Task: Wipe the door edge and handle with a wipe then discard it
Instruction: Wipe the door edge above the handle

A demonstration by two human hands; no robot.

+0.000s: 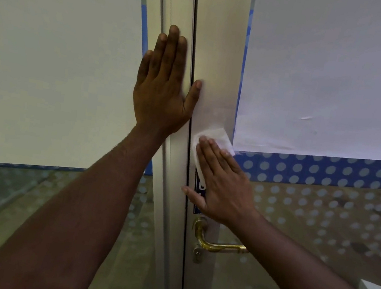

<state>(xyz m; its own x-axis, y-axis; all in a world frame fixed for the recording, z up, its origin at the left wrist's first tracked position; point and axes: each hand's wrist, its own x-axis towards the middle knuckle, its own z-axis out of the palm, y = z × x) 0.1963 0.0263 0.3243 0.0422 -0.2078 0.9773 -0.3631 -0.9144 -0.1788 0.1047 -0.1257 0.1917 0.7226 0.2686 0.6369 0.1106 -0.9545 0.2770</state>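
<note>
The wipe [212, 139] is white against the cream door edge [216, 74]. The handle [216, 243] is shiny brass-gold. A blue band [328, 172] with pale dots crosses the glass; the half-hidden sticker [199, 196] looks dark blue.

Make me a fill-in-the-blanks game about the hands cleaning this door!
1. The white wipe is pressed flat under the ____ hand.
2. The left hand rests on the frame, holding ____.
3. The door handle is ____ the wipe.
4. The handle is ____ in colour.

Missing words: right; nothing; below; gold
</note>
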